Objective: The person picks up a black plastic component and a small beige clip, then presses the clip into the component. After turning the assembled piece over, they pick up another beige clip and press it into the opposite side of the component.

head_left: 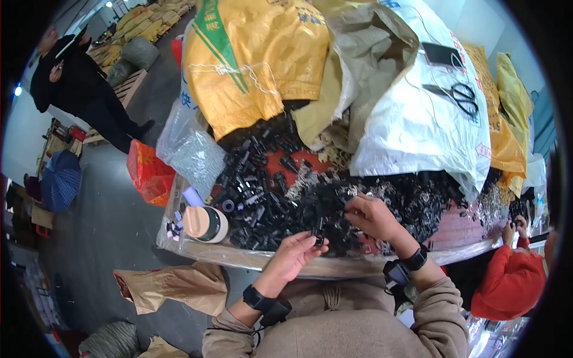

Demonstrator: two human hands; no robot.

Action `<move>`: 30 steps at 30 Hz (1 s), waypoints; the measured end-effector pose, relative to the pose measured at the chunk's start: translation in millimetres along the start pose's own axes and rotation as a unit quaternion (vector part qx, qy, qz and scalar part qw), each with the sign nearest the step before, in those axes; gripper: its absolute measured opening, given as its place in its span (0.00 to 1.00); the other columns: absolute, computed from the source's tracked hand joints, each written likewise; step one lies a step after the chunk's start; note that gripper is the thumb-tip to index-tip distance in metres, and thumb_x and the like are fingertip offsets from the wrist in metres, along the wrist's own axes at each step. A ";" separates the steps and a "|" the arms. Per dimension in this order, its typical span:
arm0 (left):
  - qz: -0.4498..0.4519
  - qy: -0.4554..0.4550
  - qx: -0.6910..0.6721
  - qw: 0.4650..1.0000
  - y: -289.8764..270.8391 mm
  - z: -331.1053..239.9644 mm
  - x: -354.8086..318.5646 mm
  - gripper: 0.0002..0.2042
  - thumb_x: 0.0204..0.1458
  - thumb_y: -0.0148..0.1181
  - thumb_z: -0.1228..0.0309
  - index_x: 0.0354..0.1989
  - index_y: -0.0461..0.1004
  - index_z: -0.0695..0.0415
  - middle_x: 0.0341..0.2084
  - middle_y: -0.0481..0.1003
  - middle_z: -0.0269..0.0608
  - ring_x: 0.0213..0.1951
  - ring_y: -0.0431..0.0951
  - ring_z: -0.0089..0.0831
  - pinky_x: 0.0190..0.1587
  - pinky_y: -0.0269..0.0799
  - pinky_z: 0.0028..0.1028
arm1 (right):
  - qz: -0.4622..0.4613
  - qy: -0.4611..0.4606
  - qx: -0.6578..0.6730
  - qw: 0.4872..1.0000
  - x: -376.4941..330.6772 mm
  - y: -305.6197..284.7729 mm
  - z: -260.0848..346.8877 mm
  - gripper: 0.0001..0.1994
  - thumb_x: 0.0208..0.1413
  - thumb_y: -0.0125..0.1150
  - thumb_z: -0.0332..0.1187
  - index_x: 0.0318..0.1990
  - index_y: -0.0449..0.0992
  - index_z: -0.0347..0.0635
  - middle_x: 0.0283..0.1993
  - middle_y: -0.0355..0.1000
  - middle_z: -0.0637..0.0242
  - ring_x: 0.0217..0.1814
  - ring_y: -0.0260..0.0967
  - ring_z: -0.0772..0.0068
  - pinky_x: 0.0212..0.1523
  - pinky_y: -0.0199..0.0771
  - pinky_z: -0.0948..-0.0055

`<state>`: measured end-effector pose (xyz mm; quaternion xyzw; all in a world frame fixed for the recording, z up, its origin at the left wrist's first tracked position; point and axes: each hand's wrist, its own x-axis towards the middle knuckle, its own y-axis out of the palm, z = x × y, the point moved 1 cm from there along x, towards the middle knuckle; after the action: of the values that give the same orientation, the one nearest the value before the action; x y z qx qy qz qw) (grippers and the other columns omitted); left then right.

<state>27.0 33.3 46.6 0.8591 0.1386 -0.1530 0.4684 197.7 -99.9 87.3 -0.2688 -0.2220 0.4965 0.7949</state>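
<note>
While gripped, one black clip [319, 240], two hands

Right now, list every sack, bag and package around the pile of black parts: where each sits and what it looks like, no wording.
Yellow woven sack: behind the pile, bulging, green stripe, string-tied.
White woven sack: back right, large, scissors and a dark flat device on top.
Beige sack: between those two, crumpled.
Clear plastic bag: left of pile, holding small grey parts.
Orange-red bag: on the floor, left.
Brown paper bag: floor, lower left, crumpled.
</note>
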 end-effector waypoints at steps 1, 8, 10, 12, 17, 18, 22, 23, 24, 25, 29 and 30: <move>-0.002 0.017 0.006 1.000 -3.8 0.5 -3.9 0.10 0.50 0.47 0.75 0.39 0.67 0.66 0.34 0.72 0.49 0.34 0.75 0.33 0.36 0.72 0.22 | -0.025 -0.053 -0.121 0.991 12.3 -6.3 -0.8 0.10 0.41 0.59 0.30 0.32 0.68 0.41 0.24 0.62 0.64 0.23 0.63 0.65 0.23 0.63 0.72; 0.027 -0.013 -0.052 0.998 -28.3 15.9 2.7 0.09 0.51 0.48 0.74 0.39 0.67 0.63 0.35 0.71 0.46 0.36 0.74 0.32 0.38 0.72 0.23 | -0.021 -0.051 -0.226 0.973 33.3 18.7 -8.5 0.12 0.40 0.57 0.35 0.34 0.68 0.44 0.30 0.63 0.59 0.29 0.65 0.54 0.27 0.66 0.62; 0.036 0.012 -0.049 0.998 -26.9 23.0 2.1 0.09 0.51 0.48 0.73 0.39 0.67 0.64 0.35 0.71 0.45 0.36 0.74 0.31 0.39 0.71 0.23 | -0.068 -0.066 -0.267 0.959 47.8 15.0 -20.1 0.11 0.40 0.56 0.35 0.33 0.67 0.44 0.29 0.64 0.60 0.28 0.65 0.54 0.25 0.66 0.62; 0.048 -0.009 -0.057 0.997 -30.6 27.6 5.4 0.10 0.51 0.48 0.73 0.39 0.66 0.63 0.36 0.71 0.44 0.36 0.74 0.29 0.39 0.71 0.23 | -0.118 -0.081 -0.300 0.943 71.0 12.0 -33.4 0.11 0.39 0.54 0.36 0.32 0.65 0.44 0.29 0.64 0.60 0.28 0.66 0.55 0.24 0.67 0.61; 0.064 0.016 -0.051 0.997 -26.3 28.0 7.1 0.10 0.50 0.50 0.71 0.39 0.67 0.61 0.35 0.72 0.43 0.35 0.74 0.27 0.39 0.70 0.21 | -0.070 -0.008 -0.426 0.902 98.0 26.8 -78.7 0.11 0.42 0.52 0.35 0.34 0.62 0.45 0.30 0.66 0.57 0.27 0.68 0.55 0.25 0.68 0.59; 0.058 0.016 -0.049 0.997 -24.1 28.8 5.8 0.09 0.50 0.50 0.70 0.38 0.67 0.61 0.34 0.72 0.42 0.34 0.74 0.26 0.39 0.71 0.21 | -0.054 0.001 -0.437 0.898 100.3 29.1 -83.9 0.12 0.42 0.52 0.35 0.36 0.62 0.45 0.31 0.66 0.56 0.27 0.68 0.54 0.24 0.67 0.57; 0.046 0.017 -0.038 0.998 -22.2 28.5 1.7 0.10 0.50 0.51 0.69 0.38 0.67 0.60 0.34 0.72 0.40 0.33 0.74 0.24 0.39 0.71 0.21 | -0.056 0.023 -0.416 0.907 106.7 28.4 -81.8 0.10 0.42 0.51 0.35 0.32 0.61 0.44 0.29 0.67 0.55 0.27 0.68 0.53 0.24 0.67 0.57; 0.042 0.015 -0.035 0.998 -21.2 30.4 0.4 0.10 0.50 0.51 0.69 0.38 0.67 0.60 0.34 0.72 0.40 0.33 0.74 0.23 0.39 0.70 0.21 | -0.057 0.022 -0.416 0.907 104.1 28.1 -80.7 0.10 0.42 0.51 0.35 0.32 0.61 0.44 0.29 0.67 0.55 0.27 0.68 0.53 0.24 0.67 0.57; 0.043 0.017 -0.034 0.998 -23.2 31.5 2.2 0.10 0.50 0.51 0.69 0.38 0.67 0.60 0.34 0.72 0.40 0.33 0.74 0.23 0.39 0.70 0.21 | -0.075 0.009 -0.409 0.909 103.2 27.3 -75.9 0.10 0.42 0.51 0.35 0.32 0.61 0.44 0.29 0.67 0.55 0.27 0.68 0.53 0.24 0.67 0.57; 0.045 0.020 -0.034 0.998 -24.5 32.5 3.8 0.10 0.50 0.51 0.68 0.38 0.67 0.59 0.34 0.72 0.39 0.33 0.73 0.23 0.39 0.70 0.20 | -0.092 -0.004 -0.402 0.911 101.8 26.4 -71.3 0.10 0.42 0.51 0.35 0.32 0.61 0.44 0.28 0.67 0.55 0.27 0.68 0.53 0.24 0.66 0.57; 0.019 0.025 -0.032 0.999 -11.9 30.8 -5.9 0.08 0.51 0.49 0.69 0.35 0.68 0.61 0.31 0.72 0.39 0.34 0.73 0.25 0.40 0.70 0.23 | -0.126 -0.003 -0.401 0.907 102.2 30.8 -78.1 0.09 0.42 0.51 0.35 0.31 0.62 0.44 0.27 0.67 0.55 0.27 0.67 0.53 0.26 0.66 0.57; -0.014 0.025 -0.028 0.999 6.6 24.2 -19.4 0.07 0.52 0.47 0.71 0.31 0.69 0.62 0.27 0.71 0.40 0.34 0.72 0.27 0.41 0.69 0.26 | -0.139 0.001 -0.401 0.906 103.6 30.7 -80.7 0.08 0.42 0.51 0.35 0.30 0.63 0.44 0.26 0.67 0.55 0.27 0.67 0.53 0.26 0.66 0.57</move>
<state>8.6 7.5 46.8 0.8474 0.1665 -0.1337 0.4861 269.4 -11.4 15.2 -0.5318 -0.4363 0.2498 0.6815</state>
